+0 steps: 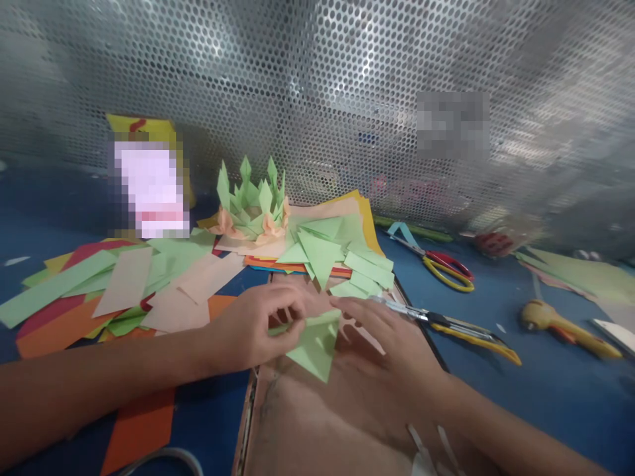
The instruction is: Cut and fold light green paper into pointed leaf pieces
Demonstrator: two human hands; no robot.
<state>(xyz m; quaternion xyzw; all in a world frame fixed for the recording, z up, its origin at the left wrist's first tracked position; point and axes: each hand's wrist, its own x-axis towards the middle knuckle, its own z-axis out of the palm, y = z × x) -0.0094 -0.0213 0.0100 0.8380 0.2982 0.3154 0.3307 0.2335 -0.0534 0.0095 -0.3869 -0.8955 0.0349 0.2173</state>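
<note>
A light green paper triangle (pixel 318 349), apparently folded, lies between my hands, pointing toward me over a brown board (pixel 307 430). My left hand (pixel 258 330) curls its thumb and fingers in a pinch at the paper's upper left corner. Along the right edge rests my right hand (pixel 381 337), its fingers stretched out and apart; whether they touch the paper is hard to tell. Just beyond my hands sit several green paper triangles (pixel 322 254) and small green rectangles (pixel 367 268).
A crown-like green and peach folded paper piece (pixel 253 205) stands behind. Loose coloured papers (pixel 124 284) spread left. On the right lie scissors (pixel 446 268), a utility knife (pixel 456 324) and a yellow glue gun (pixel 565 327). A perforated metal wall (pixel 317 86) closes the back.
</note>
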